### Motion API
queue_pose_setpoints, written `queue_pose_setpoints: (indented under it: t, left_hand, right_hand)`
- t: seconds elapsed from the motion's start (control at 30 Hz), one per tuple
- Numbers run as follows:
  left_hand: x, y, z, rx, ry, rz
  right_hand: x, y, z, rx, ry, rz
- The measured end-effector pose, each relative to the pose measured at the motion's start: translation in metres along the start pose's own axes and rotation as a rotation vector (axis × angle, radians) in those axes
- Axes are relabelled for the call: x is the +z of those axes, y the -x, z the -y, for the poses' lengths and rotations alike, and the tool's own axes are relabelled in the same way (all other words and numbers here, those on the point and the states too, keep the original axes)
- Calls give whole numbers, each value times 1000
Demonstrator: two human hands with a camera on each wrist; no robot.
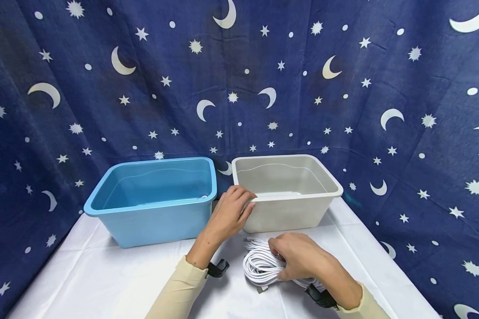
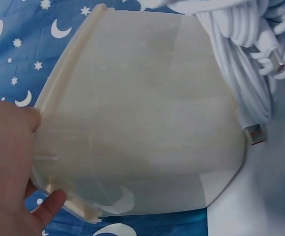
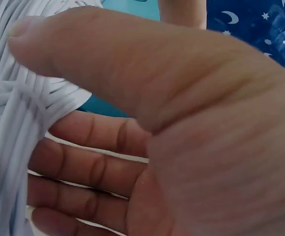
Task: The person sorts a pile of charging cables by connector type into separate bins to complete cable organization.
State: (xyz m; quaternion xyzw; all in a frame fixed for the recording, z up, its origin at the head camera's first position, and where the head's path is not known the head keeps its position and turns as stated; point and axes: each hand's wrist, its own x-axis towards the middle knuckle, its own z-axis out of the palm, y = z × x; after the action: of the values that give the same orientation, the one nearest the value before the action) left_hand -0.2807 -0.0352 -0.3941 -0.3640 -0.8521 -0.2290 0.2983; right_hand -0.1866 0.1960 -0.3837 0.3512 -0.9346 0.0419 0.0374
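A beige plastic bin (image 1: 287,212) stands on the table. My left hand (image 1: 232,208) holds its near left rim, fingertips over the edge and thumb on the outer side; the left wrist view shows the same grip on the bin (image 2: 147,108). In front of that bin lies a coiled bundle of white USB cable (image 1: 259,263), tied round its middle, with a metal plug (image 2: 255,134) sticking out. My right hand (image 1: 301,257) grips the bundle from above. In the right wrist view its thumb presses one side of the coils (image 3: 10,118) and the fingers bend round the other.
Left of the beige bin stands a blue bin (image 1: 151,223), with a small white thing (image 1: 204,196) barely showing inside at its right end. A white cloth covers the table (image 1: 115,283). A dark blue curtain (image 1: 239,79) with moons and stars hangs behind and at both sides.
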Motion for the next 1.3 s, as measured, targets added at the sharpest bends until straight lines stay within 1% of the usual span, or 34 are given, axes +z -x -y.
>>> queue_pose_setpoints:
  t: [0.13,0.33,0.57,0.73,0.83,0.97,1.13,1.3]
  left_hand:
    - [4,1,0,12,-21,-34]
    - [6,2,1,4,-19,-44]
    - [7,2,3,25,-4,-58]
    - [6,1,5,35,12,-51]
    - [5,1,7,31,18,-38]
    - [3,0,8,32,13,-31]
    - [4,1,10,34,21,-31]
    - [7,2,9,21,21,-42]
  right_hand:
    - [2,1,0,18,11,32]
    - [3,1,1,24,27,51]
    - [1,1,5,26,56,35]
    - [-2,1,5,16,69,17]
    - [-6,0,4,7,72,-21]
    - [-10,0,3,-3,73,-93]
    - [-16,2,-1,-20,80,-163]
    - [-21,5,-6,-50,87,-244]
